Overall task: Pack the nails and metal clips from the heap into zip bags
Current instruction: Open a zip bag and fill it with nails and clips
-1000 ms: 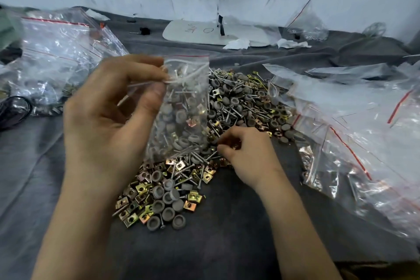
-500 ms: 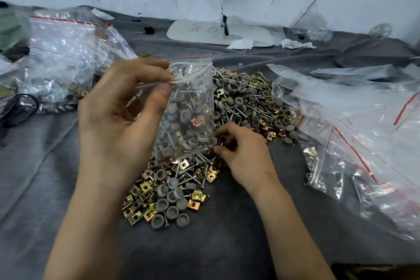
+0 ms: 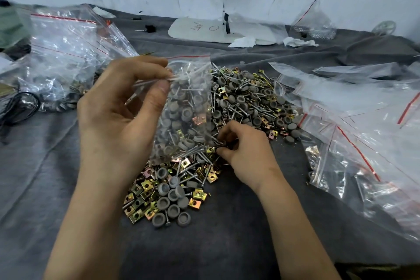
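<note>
A heap [image 3: 245,102] of screws-like nails, grey caps and brass-coloured metal clips spreads over the grey cloth in the middle. My left hand [image 3: 118,116] holds a clear zip bag [image 3: 186,109] upright above the heap, pinching its top edge between thumb and fingers; the bag is partly filled with caps, nails and clips. My right hand [image 3: 245,152] rests on the heap just right of the bag's bottom, fingers curled around small pieces I cannot make out.
Filled zip bags [image 3: 66,59] lie at the left, empty zip bags [image 3: 363,125] are piled at the right. A white board [image 3: 218,32] and crumpled tissue sit at the back by the wall. A black cable [image 3: 20,107] lies at the far left.
My right hand has shifted slightly up and left along the heap, closer to the bag's bottom corner. The left hand keeps holding the bag.
</note>
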`<state>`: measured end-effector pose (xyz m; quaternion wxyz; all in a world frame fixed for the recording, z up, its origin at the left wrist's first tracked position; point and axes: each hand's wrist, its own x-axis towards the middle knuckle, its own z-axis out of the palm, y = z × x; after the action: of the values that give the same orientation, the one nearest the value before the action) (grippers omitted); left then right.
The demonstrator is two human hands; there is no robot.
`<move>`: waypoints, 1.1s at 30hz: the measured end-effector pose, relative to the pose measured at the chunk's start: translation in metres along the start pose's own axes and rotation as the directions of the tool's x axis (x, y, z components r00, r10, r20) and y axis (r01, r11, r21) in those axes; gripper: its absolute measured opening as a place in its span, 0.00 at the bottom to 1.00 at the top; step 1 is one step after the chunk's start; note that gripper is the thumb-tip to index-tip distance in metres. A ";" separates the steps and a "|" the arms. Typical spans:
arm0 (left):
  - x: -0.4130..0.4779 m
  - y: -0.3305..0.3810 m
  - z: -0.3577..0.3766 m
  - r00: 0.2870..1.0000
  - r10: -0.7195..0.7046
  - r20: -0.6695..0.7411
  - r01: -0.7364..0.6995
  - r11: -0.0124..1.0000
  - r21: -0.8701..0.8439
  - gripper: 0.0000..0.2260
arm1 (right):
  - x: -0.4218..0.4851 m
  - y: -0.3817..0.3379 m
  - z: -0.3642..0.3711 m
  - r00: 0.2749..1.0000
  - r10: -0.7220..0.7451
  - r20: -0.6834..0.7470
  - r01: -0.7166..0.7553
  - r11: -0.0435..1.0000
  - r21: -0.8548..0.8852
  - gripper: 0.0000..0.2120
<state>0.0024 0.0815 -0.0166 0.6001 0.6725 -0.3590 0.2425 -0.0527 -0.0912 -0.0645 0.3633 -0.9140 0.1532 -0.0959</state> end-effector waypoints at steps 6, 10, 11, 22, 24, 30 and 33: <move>0.001 0.001 -0.001 1.000 0.022 -0.002 -0.022 1.000 0.001 0.05 | 0.001 0.004 -0.008 0.998 0.049 0.032 -0.052 0.993 0.105 0.13; 0.002 0.000 -0.002 1.000 0.020 0.001 -0.020 1.000 0.001 0.05 | 0.001 0.006 -0.011 0.997 0.065 0.029 -0.068 0.993 0.094 0.09; 0.002 0.000 -0.002 1.000 0.017 0.001 -0.017 1.000 -0.001 0.05 | 0.001 0.007 -0.012 0.998 0.063 0.007 -0.063 0.994 0.089 0.07; 0.001 0.003 -0.002 0.999 -0.003 0.038 0.003 1.000 -0.014 0.06 | 0.001 0.014 -0.026 0.987 0.136 -0.090 -0.099 0.939 0.329 0.10; 0.001 0.003 -0.001 0.999 0.002 0.046 -0.002 1.000 -0.008 0.06 | 0.000 0.016 -0.029 0.984 0.129 -0.120 -0.084 0.942 0.324 0.10; 0.001 0.005 0.001 0.997 0.013 0.075 -0.012 1.000 -0.003 0.05 | -0.007 0.015 -0.038 0.979 0.097 -0.177 -0.044 0.958 0.284 0.07; 0.000 0.010 0.004 0.991 0.023 0.129 -0.021 1.000 -0.022 0.06 | -0.014 -0.004 -0.051 0.954 0.005 -0.300 0.116 0.915 0.386 0.06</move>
<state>-0.0058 0.0777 -0.0111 0.5798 0.6765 -0.4069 0.2015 -0.0794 -0.1155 -0.0262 0.5120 -0.8000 0.1566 -0.2708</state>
